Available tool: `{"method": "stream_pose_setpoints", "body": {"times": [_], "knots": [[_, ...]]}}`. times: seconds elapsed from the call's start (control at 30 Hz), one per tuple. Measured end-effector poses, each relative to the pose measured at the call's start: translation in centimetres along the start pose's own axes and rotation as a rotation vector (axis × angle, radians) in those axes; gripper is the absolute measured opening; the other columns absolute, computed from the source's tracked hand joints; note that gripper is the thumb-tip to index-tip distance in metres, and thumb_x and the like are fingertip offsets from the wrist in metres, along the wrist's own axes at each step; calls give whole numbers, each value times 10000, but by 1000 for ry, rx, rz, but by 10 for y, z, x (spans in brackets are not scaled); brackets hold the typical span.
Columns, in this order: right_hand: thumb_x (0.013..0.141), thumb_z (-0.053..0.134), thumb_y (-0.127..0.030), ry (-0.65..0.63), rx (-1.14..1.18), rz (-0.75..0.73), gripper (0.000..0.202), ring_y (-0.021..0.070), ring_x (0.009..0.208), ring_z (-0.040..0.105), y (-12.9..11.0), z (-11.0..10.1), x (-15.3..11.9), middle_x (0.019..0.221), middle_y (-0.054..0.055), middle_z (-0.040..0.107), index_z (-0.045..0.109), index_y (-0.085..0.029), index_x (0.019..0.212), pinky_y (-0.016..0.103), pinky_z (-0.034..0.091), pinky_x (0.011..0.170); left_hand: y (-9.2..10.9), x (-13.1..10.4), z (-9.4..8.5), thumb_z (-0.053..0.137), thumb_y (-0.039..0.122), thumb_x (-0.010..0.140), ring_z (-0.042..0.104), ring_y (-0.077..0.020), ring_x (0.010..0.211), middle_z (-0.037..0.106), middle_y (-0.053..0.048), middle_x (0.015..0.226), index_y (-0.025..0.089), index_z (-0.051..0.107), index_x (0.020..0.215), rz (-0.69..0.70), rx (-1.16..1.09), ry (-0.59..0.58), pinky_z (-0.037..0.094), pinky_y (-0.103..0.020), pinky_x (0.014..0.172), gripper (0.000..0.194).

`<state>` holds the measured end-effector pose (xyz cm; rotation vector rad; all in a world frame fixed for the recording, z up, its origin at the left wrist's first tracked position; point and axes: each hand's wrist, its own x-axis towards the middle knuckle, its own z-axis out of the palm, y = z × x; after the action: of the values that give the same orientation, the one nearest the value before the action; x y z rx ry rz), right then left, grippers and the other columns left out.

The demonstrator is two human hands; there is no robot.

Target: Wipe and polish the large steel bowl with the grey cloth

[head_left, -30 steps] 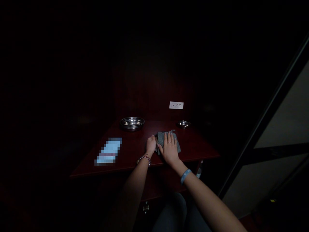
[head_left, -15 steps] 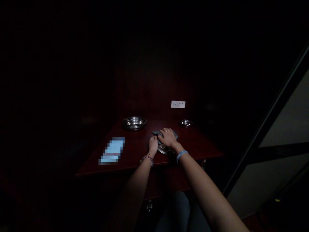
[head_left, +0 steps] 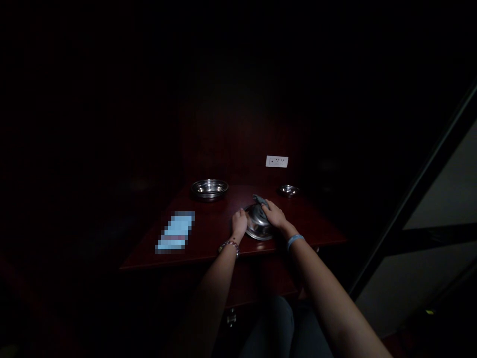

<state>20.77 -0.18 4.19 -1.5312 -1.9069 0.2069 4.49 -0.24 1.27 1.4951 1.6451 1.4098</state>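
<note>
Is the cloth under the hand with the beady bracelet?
No, the gray cloth is under the right hand, the one with the blue wristband.

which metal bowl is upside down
The bowl between the left hand and right hand: its base faces up, while the back-left stack and small back-right bowl open upward.
</note>
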Motion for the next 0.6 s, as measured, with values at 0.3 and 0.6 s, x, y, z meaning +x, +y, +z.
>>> {"method": "stream_pose_setpoints", "body": {"times": [0.3,0.6], "knots": [[1051,201,-467,164,253,-18,594,208,1277,602,33,23,-44,1415,127,605,388,-162,1526,396,486,1050,-2,1,0,386,264,969,652,-203,766,667,-113,675,184,576,592,1,-27,12,442,-271,702,430],[1013,333,-564,204,173,-126,764,243,1545,221,26,34,-71,1649,188,243,120,-129,1604,470,278,1231,-9,7,4,384,272,949,578,-152,616,653,-78,630,171,557,567,15,-94,11,390,-250,586,431]]}}
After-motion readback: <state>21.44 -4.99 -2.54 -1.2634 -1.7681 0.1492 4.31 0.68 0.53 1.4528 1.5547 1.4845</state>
